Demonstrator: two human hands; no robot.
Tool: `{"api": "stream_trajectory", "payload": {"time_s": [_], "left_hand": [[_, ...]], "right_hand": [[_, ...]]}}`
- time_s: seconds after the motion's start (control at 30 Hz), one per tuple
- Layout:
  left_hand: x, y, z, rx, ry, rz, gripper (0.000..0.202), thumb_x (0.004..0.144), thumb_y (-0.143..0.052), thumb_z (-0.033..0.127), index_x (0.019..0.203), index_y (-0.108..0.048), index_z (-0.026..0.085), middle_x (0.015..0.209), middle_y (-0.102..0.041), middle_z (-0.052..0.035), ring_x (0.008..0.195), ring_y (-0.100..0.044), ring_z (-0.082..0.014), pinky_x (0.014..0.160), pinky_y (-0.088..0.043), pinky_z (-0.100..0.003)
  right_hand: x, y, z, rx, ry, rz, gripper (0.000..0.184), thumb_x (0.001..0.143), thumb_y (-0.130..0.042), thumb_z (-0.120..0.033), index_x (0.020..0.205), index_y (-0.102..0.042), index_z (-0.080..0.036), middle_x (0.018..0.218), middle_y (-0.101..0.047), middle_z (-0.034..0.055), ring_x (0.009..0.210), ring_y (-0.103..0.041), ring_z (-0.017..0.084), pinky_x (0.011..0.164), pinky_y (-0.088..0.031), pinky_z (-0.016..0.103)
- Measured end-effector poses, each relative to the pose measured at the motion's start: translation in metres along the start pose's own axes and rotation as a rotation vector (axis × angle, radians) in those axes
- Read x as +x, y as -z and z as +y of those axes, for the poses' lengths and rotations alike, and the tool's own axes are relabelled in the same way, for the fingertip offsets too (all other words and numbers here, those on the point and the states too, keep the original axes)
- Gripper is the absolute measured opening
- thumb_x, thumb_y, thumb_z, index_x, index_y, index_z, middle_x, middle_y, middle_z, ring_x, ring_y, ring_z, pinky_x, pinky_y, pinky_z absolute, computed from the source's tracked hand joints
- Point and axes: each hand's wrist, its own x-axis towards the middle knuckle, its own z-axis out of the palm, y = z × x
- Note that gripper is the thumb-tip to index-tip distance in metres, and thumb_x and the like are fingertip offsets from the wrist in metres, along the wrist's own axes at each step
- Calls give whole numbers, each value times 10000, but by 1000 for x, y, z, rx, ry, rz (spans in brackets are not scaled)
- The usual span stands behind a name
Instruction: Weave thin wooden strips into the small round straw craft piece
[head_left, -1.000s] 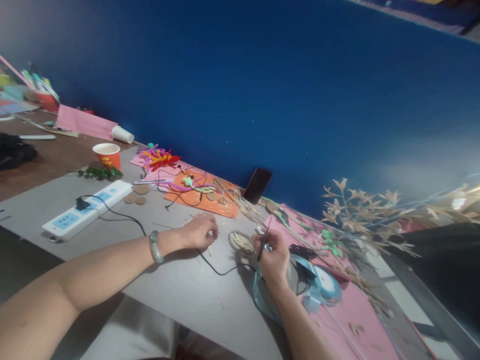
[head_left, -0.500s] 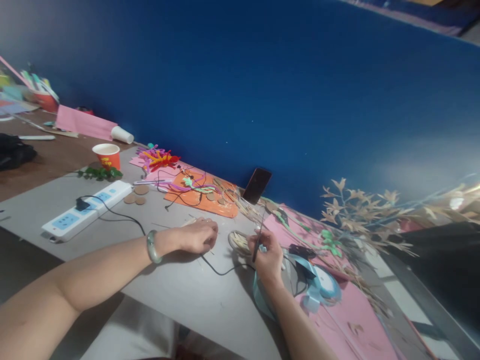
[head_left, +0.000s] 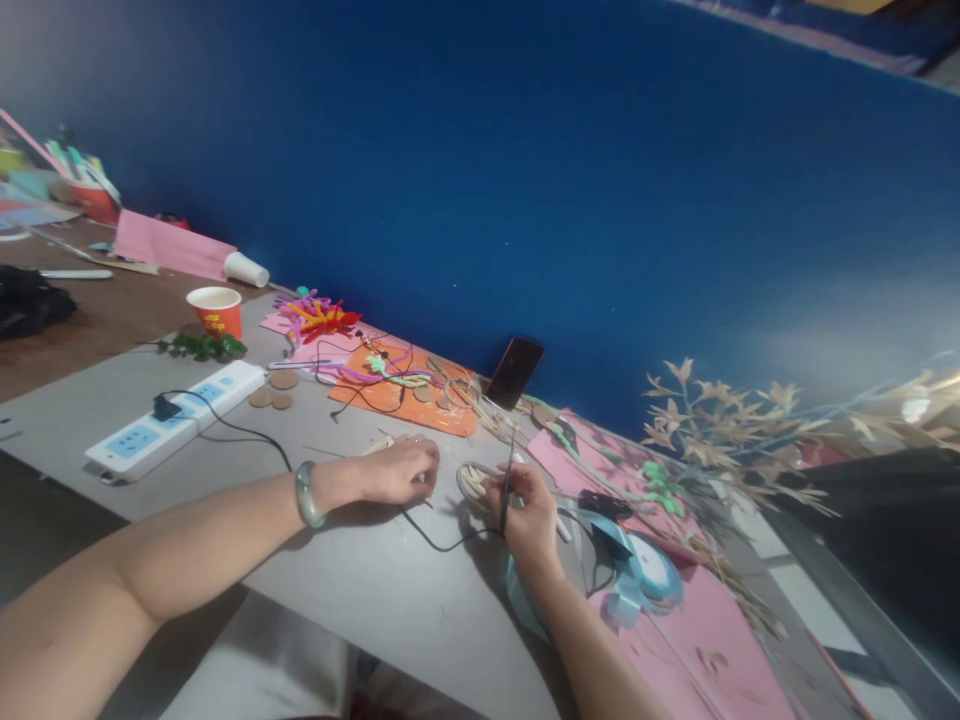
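My left hand point(head_left: 405, 470), below a pale green bangle point(head_left: 309, 494), rests low over the grey table with its fingers curled together. What it pinches, if anything, is too small to make out; thin stick-like bits lie around it. My right hand point(head_left: 531, 508) grips a thin dark stick-like tool point(head_left: 505, 495), held nearly upright, its slim end pointing up. Right beside those fingers is a small oval container point(head_left: 471, 480) with pale pieces in it, partly covered by the hand.
A white power strip point(head_left: 176, 420) and a red paper cup point(head_left: 217, 312) are at left. Coloured pipe cleaners point(head_left: 319, 315) lie at the back, near a leaning phone point(head_left: 514, 372). Blue ribbon point(head_left: 649, 565) and dried flowers point(head_left: 720, 420) are at right. A black cable point(head_left: 442, 547) crosses between the hands.
My right hand has shifted slightly left, and the dark tool in it has moved left and stands a little lower. My left hand stays almost in place.
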Motion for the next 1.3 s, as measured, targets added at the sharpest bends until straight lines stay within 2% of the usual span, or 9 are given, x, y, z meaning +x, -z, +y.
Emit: {"api": "stream_trajectory", "payload": {"time_s": [0.1, 0.23, 0.33, 0.53, 0.83, 1.0, 1.07, 1.17, 1.3], "left_hand": [[2, 0, 4, -123, 70, 64, 75, 758, -550, 201, 770, -620, 175, 916, -623, -40, 899, -544, -175, 820, -372, -276], [3, -3, 10, -286, 178, 55, 109, 772, -537, 228, 814, -619, 169, 811, -646, -20, 743, -570, -136, 664, -393, -222], [2, -5, 15, -349, 169, 34, 129, 790, -520, 247, 825, -616, 169, 782, -651, -11, 688, -570, -120, 612, -386, -203], [2, -1, 21, -380, 161, 45, 110, 780, -528, 225, 813, -616, 168, 756, -648, -7, 676, -569, -115, 614, -389, -198], [4, -1, 13, -413, 263, 108, 148, 705, -607, 224, 835, -647, 167, 793, -675, -10, 720, -596, -131, 647, -416, -208], [5, -6, 6, -419, 297, 133, 202, 706, -534, 148, 841, -685, 160, 757, -686, -23, 649, -593, -125, 602, -409, -208], [6, -5, 7, -431, 323, 164, 206, 735, -524, 176, 856, -689, 151, 762, -684, -30, 629, -586, -118, 589, -405, -204], [7, 0, 13, -484, 316, 174, 225, 775, -555, 310, 837, -692, 142, 756, -679, -33, 651, -584, -121, 598, -406, -196], [7, 3, 19, -618, 230, 61, 238, 716, -646, 351, 795, -701, 134, 697, -670, -22, 654, -580, -123, 601, -408, -187]], "right_hand": [[-3, -3, -5, 124, -64, -121, 300, 677, -713, -324, 886, -548, -187, 693, -672, 29, 640, -632, 187, 634, -508, 316], [-10, -10, -11, 242, -164, -232, 420, 614, -778, -365, 898, -519, -195, 715, -689, 46, 626, -640, 196, 557, -513, 297], [-15, -15, -13, 274, -196, -250, 401, 621, -771, -330, 892, -509, -196, 709, -687, 36, 617, -638, 183, 572, -518, 293], [-17, -16, -14, 272, -143, -232, 282, 661, -690, -237, 887, -525, -202, 689, -663, 6, 628, -626, 164, 581, -507, 274], [-4, -1, -12, 344, -222, -157, 358, 658, -734, -338, 916, -528, -201, 705, -639, 12, 534, -571, 136, 437, -434, 224], [0, 4, -14, 323, -222, -176, 370, 640, -751, -356, 903, -537, -208, 702, -638, 20, 556, -588, 159, 440, -451, 242], [0, 4, -16, 337, -235, -209, 375, 635, -756, -353, 899, -534, -206, 690, -634, 12, 544, -582, 153, 448, -454, 248], [-3, 2, -19, 355, -258, -257, 377, 634, -761, -331, 901, -529, -199, 681, -629, 2, 548, -573, 142, 480, -453, 250], [-7, -1, -19, 363, -268, -316, 397, 617, -775, -289, 911, -525, -196, 704, -635, 4, 583, -572, 137, 510, -437, 238]]}}
